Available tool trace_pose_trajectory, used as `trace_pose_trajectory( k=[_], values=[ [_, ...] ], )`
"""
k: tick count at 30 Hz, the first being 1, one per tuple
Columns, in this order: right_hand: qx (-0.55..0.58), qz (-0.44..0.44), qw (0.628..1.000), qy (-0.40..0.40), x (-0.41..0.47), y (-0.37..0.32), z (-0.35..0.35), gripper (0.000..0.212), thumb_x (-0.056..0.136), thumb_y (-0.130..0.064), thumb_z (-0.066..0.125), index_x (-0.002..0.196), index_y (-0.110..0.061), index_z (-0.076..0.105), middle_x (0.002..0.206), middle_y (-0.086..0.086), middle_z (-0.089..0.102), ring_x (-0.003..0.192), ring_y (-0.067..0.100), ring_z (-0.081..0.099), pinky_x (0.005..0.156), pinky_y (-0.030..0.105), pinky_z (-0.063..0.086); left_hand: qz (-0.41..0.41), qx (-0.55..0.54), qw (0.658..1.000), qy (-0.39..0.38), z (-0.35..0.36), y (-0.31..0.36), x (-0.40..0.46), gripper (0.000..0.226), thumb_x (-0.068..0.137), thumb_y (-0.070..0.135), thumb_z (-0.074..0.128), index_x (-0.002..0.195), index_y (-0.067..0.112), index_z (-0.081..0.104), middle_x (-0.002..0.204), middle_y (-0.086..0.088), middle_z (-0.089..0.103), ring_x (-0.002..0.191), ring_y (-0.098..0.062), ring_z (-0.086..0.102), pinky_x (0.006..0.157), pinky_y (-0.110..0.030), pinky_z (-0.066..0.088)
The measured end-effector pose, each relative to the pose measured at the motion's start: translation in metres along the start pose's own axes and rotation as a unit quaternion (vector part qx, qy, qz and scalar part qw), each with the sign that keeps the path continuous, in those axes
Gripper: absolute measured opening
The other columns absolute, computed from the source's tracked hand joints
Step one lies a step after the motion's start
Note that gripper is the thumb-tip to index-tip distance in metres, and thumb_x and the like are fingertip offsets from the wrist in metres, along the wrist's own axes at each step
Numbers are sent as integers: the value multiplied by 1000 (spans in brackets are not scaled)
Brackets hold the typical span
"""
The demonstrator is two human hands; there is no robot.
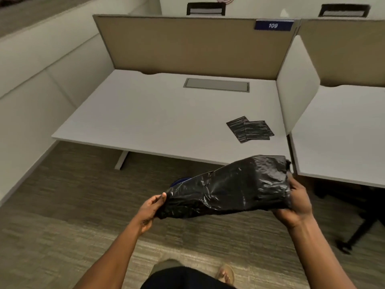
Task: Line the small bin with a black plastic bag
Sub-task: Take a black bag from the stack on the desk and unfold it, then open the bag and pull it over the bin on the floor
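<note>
Left hand [150, 209] pinched shut on the near-left end of a crinkled black plastic bag [229, 188], thumb on top. Right hand [296, 202] wrapped round the bag's far-right end, fingers curled under the plastic. Bag stretched between both hands, held in the air above the carpeted floor [62, 205], slanting up from left to right, partly unfolded and puffed in the middle. A sliver of a blue rounded object [180, 180] visible just behind the bag's upper left edge, low by the floor; too little showing to tell whether the small bin. Further off, a white rectangular counter [156, 117], with two flat folded black plastic bags [250, 129] lying overlapped near its right edge. A grey cable hatch [216, 85] set into the counter's far side. Behind, a tan fabric divider panel [187, 42] bearing a blue label reading 109 [273, 25]. On the right, a second white counter [343, 130], and a dark chair base [354, 226] on the floor beneath.
</note>
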State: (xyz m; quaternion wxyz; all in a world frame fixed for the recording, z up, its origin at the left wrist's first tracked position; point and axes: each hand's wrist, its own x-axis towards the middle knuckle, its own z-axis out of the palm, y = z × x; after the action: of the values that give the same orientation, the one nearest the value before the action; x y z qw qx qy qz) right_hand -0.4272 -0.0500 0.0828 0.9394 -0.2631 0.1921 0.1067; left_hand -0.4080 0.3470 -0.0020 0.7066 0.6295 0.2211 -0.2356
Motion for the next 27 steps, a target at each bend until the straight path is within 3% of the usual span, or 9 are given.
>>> trace_pose_trajectory(
  k=[2, 4, 5, 8, 12, 14, 18, 23, 27],
  values=[
    [-24, -5, 999, 28, 3, 25, 18, 52, 105, -38, 46, 150, -14, 52, 146, 22, 59, 135, 39, 57, 107, 57, 52, 25, 70, 997, 13, 3, 12, 2, 111, 55, 73, 84, 142, 9, 56, 134, -15, 65, 112, -23, 66, 83, -32, 55],
    [-68, -3, 997, 46, 10, 59, 43, 38, 104, -32, 50, 132, -16, 70, 133, 21, 69, 122, 36, 67, 100, 53, 57, 62, 138, 988, 28, 7, 31, 4, 85, 81, 53, 77, 151, 15, 48, 152, -14, 51, 138, -28, 52, 108, -39, 48],
    [-85, 2, 995, 61, 15, 78, 54, 34, 103, -30, 51, 120, -16, 78, 124, 19, 75, 111, 34, 73, 90, 49, 62, 86, 144, 986, 26, 9, 43, 0, 72, 89, 46, 72, 151, 19, 49, 152, -12, 52, 140, -28, 50, 111, -40, 47],
    [-172, 9, 974, 150, 34, 130, 86, 30, 103, -28, 57, 117, -11, 77, 110, 17, 80, 96, 33, 76, 81, 42, 62, 188, 110, 975, -39, 12, 75, -32, 51, 83, 60, 73, 129, 38, 66, 125, 4, 70, 118, -11, 67, 85, -21, 58],
    [-299, -8, 939, 167, 46, 177, 116, 23, 96, -27, 64, 108, -11, 75, 90, 12, 82, 75, 24, 80, 55, 32, 59, 269, 290, 916, -68, 11, 80, -68, 68, 64, 71, 82, 126, 47, 64, 114, 24, 64, 109, 5, 62, 88, -12, 55],
    [-357, -25, 923, 145, 45, 191, 126, 21, 88, -33, 69, 98, -18, 80, 89, 8, 83, 80, 21, 80, 59, 32, 60, 277, 343, 897, -28, 10, 74, -67, 63, 71, 51, 88, 129, 40, 64, 112, 22, 66, 105, 7, 63, 90, -15, 56],
    [-514, -99, 845, 113, 45, 199, 135, 11, 87, -29, 71, 87, -27, 81, 85, 0, 82, 87, 21, 79, 79, 40, 62, 263, 340, 903, 17, -14, 73, -51, 36, 83, 17, 83, 116, 30, 75, 90, 13, 74, 85, 2, 70, 83, -20, 60],
    [-661, -88, 744, 38, 46, 178, 132, 17, 77, -44, 79, 92, -38, 76, 90, -16, 79, 84, 0, 75, 80, 30, 62, 288, 376, 879, 48, -43, 85, -31, 30, 86, 14, 80, 105, 36, 76, 89, 15, 72, 83, 1, 68, 70, -9, 54],
    [-672, -86, 734, -41, 43, 164, 133, 41, 77, -71, 75, 99, -35, 76, 93, -15, 78, 86, 2, 73, 79, 27, 58, 326, 407, 846, 108, -56, 97, -13, 22, 87, 17, 78, 105, 30, 75, 100, 13, 71, 92, -5, 66, 85, -28, 61]
  ],
)
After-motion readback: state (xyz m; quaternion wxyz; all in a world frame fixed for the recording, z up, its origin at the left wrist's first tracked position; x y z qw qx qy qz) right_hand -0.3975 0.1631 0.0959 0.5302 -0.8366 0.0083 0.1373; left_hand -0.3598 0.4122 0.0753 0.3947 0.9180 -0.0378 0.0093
